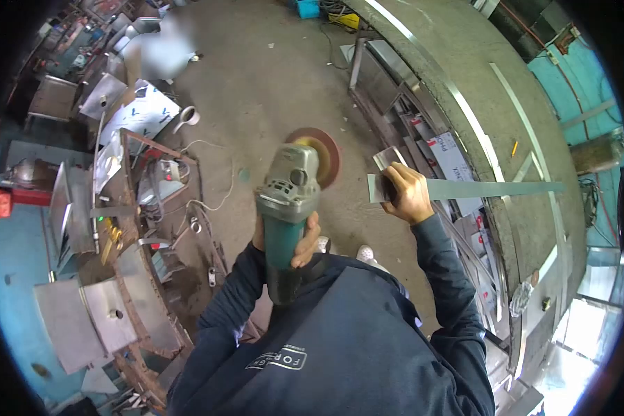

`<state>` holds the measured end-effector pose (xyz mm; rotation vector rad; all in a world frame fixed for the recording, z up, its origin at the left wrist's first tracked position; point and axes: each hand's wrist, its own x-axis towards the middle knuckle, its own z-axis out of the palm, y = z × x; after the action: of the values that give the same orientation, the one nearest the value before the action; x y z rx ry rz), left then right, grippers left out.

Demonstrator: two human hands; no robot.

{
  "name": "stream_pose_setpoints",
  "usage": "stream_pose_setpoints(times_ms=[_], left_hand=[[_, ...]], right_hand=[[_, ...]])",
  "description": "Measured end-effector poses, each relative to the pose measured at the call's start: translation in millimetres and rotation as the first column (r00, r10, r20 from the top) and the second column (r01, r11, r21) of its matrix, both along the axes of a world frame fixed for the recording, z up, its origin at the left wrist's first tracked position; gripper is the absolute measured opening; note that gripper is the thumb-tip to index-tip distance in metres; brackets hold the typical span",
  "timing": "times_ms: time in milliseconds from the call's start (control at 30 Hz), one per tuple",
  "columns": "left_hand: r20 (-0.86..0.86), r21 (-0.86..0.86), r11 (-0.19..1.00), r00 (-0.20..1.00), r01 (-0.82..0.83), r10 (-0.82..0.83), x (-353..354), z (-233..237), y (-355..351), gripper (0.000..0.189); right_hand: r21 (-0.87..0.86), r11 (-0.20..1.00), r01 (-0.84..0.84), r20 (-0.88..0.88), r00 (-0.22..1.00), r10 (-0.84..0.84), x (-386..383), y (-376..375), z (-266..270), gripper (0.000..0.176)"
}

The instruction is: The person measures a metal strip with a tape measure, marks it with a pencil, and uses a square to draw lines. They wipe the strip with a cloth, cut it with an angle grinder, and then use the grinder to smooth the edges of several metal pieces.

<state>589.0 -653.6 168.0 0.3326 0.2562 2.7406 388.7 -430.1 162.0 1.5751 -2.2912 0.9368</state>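
In the head view, the left hand (305, 243) wraps around the green body of an angle grinder (283, 239), fingers curled over its side, and carries it upright in front of the torso with the abrasive disc (331, 158) at the top. The right hand (408, 194) is closed near one end of a long flat metal strip (492, 188), fingers bent and thumb side up; just how the fingertips press on it is hidden. The strip reaches from that grip, over the edge of the workbench (485, 45), and its far part lies across the bench top, over other metal strips set there. A short angled metal piece (388, 158) shows just beside the right hand, and whether it too is held cannot be told. As for progress, grinder and strip are both in hand, but the disc stands apart from the metal, with bare floor (256, 90) visible between, so no contact is being made. The disc looks blurred, though whether it is spinning is unclear. No sparks show, and the strip's near end is too small to judge for finish, so how much of its edge is worked and how much is left cannot be told
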Motion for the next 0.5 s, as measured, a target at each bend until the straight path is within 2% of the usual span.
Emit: stream_pose_setpoints(times_ms=[33, 100, 133, 233, 300, 433, 500], left_hand=[[0.012, -0.02, 1.0, 1.0, -0.01, 0.01, -1.4, -2.6, 10.7, 0.074], [0.027, 0.1, 0.986, 0.99, 0.132, -0.136, -2.7, -9.4, 31.8, 0.072], [0.095, 0.049, 0.992, 0.988, 0.117, -0.121, -1.1, -11.2, 43.2, 0.1], [0.166, 0.029, 0.997, 0.983, 0.076, -0.08, 2.4, -11.6, 69.1, 0.102], [0.239, 0.022, 0.999, 0.97, 0.04, -0.044, 5.2, -10.1, 80.8, 0.104], [0.325, -0.1, 0.995, 0.946, 0.017, 0.017, -2.5, 2.0, 91.5, 0.108], [0.349, -0.271, 0.962, 0.933, 0.014, 0.085, -12.8, 10.4, 89.0, 0.108]], right_hand=[[0.024, 0.999, 0.023, 0.02, 1.0, -0.024, 0.9, 2.8, 3.2, 0.049], [0.037, 0.999, 0.035, 0.05, 0.998, -0.037, 0.6, 5.8, 5.6, 0.047], [0.013, 0.999, 0.045, 0.018, 0.999, -0.045, 0.4, 6.4, 5.5, 0.045], [-0.028, 0.999, 0.032, -0.023, 0.999, -0.033, -3.3, 13.8, 7.7, 0.043], [0.01, 0.999, 0.034, 0.071, 0.997, -0.034, -5.3, 18.3, 5.6, 0.044], [-0.031, 0.999, -0.015, 0.067, 0.998, 0.017, -4.5, 19.4, -1.1, 0.04], [-0.059, 0.998, -0.012, 0.077, 0.997, 0.016, -7.4, 19.8, -4.9, 0.039]])
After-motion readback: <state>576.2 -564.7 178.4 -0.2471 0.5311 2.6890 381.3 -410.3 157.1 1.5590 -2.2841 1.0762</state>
